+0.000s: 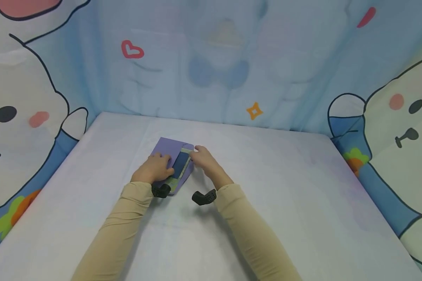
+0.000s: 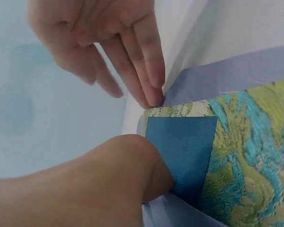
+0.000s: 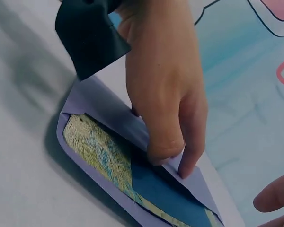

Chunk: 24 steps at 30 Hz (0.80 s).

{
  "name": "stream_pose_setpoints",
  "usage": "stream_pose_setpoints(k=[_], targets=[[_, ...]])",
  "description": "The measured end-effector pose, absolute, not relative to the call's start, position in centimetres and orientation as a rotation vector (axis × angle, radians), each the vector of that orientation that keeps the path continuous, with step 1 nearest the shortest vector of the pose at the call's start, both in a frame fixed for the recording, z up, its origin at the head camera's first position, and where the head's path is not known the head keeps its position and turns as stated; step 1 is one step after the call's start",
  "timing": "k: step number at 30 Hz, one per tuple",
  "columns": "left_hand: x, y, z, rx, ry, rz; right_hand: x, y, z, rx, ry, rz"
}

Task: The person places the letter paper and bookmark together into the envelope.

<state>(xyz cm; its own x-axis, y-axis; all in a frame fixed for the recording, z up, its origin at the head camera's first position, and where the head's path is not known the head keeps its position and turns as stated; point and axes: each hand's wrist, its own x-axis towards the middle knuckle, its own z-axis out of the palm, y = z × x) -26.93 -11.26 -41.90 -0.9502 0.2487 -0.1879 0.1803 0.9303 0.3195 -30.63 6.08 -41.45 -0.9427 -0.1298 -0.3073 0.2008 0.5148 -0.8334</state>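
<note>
A flat purple cover (image 1: 166, 146) lies on the table with a patterned, notebook-like item (image 2: 246, 156) inside it. That item is textured in yellow-green and turquoise and has a dark blue panel (image 2: 180, 151). My left hand (image 1: 154, 168) holds the long flap (image 3: 116, 113) of the cover, thumb at the flap's edge over the blue panel and fingers on its top. At the item's far right corner, my right hand (image 1: 205, 162) touches the edge with nearly straight fingertips (image 2: 155, 97). Part of the flap is hidden under my left hand.
A white cloth (image 1: 288, 203) covers the table. Behind it hangs a light blue curtain (image 1: 218, 97) with cartoon figures at both sides. Black wrist devices (image 1: 204, 198) sit just above the tabletop on both wrists.
</note>
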Motion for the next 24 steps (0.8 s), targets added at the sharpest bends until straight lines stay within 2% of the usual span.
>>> stream_pose_setpoints(k=[7,14,24], targets=[[-27.1,-11.0,-42.0,0.309,2.868,0.419,-31.4,6.2,-41.6,0.203,2.054,-1.889],[-27.0,-11.0,-41.9,0.290,2.861,0.435,-31.6,5.8,-41.7,0.287,1.891,-2.085],[-27.1,-11.3,-41.8,0.298,2.856,0.442,-31.6,5.6,-43.7,0.268,2.068,-1.891]])
